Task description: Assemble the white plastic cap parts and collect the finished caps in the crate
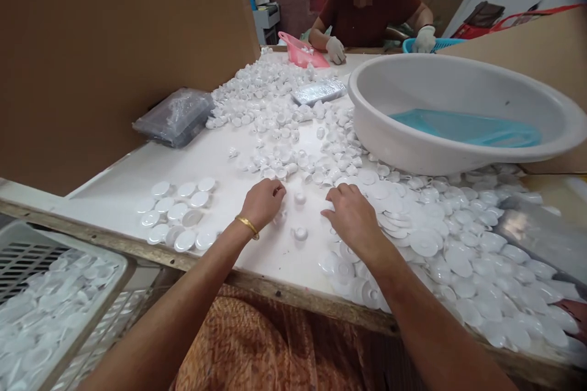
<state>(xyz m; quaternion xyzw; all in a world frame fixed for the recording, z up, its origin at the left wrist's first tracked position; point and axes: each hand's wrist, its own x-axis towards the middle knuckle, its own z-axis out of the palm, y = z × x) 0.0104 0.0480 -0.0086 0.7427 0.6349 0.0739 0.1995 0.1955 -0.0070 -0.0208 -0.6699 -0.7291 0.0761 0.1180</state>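
My left hand (263,203), with a gold bangle at the wrist, is over the table with its fingers curled together. Whatever lies in those fingers is hidden; a small white piece shows just beneath them. Between my hands stand two small white toy cups, a nearer cup (299,234) and a farther cup (299,197). My right hand (353,217) is bent in a pinch beside the loose cups, and a bit of white shows at its fingertips, too small to name. White saucers (425,243) lie heaped to its right. Several saucers (177,212) are laid out in rows on the left.
A large white basin (458,162) with blue mesh inside stands at right. Cups (257,98) spread across the table. A plastic-wrapped pack (177,116) lies beside a cardboard wall (123,61). A crate (105,293) of white pieces stands lower left. A gloved co-worker (371,18) sits opposite.
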